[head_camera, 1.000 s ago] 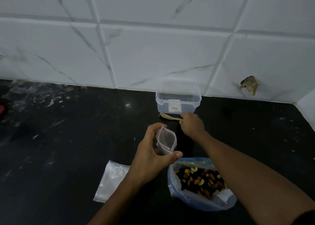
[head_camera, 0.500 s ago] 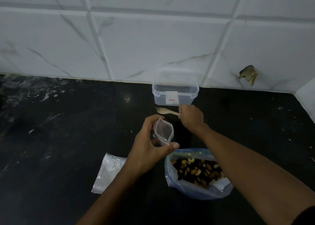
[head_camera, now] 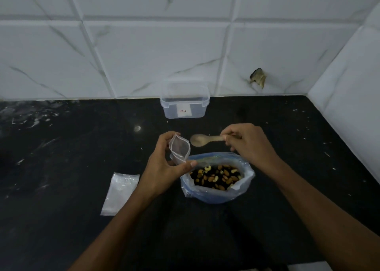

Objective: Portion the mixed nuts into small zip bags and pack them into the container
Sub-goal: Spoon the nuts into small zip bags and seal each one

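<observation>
My left hand [head_camera: 162, 168] pinches a small clear zip bag [head_camera: 179, 149] with its mouth held open, just left of the large open bag of mixed nuts [head_camera: 216, 177] on the black counter. My right hand [head_camera: 246, 143] holds a pale wooden spoon [head_camera: 203, 140] by its handle, the bowl pointing left, lifted above the far edge of the nut bag. The spoon's bowl looks empty. A clear plastic container [head_camera: 185, 102], open and lidless, stands against the tiled wall beyond both hands.
A flat stack of spare zip bags [head_camera: 121, 192] lies on the counter left of my left forearm. White marble tiles [head_camera: 144, 55] close the back, and a side wall [head_camera: 349, 106] closes the right. The black counter [head_camera: 61, 147] carries pale smears at the left.
My right hand picked the spoon up from in front of the container and brought it back toward the nut bag. My left hand keeps the small bag open in about the same place.
</observation>
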The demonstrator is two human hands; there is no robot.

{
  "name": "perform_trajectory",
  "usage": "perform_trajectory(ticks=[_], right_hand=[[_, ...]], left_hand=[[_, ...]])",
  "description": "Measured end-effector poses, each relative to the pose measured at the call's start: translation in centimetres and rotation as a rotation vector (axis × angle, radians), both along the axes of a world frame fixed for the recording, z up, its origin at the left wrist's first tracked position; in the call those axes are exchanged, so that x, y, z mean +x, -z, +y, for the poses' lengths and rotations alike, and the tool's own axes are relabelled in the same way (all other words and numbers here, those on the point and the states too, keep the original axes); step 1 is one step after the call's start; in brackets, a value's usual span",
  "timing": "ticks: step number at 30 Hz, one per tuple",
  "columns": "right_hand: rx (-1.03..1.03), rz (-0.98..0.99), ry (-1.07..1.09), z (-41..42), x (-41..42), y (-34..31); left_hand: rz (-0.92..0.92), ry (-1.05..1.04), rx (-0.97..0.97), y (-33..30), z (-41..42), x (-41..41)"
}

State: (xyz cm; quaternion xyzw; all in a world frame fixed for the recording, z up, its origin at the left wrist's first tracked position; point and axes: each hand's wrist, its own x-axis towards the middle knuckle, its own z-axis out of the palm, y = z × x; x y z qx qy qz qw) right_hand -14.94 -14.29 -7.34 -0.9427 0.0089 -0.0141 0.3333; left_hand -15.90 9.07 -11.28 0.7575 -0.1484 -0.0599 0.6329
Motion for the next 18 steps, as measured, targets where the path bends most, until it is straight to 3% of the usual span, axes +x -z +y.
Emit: perform_trajectory(ticks=[12, 18], right_hand=[[-0.598, 0.106, -0.006, -1.1, -4.8, 4.1], [-0.363, 0.203, 0.063, -0.8, -4.5, 6.0]], left_hand=[[0.120, 0.131, 0.021, 3.3, 0.2, -2.2], [0.116, 0.126, 0.036, 4.3, -0.4, -2.2]])
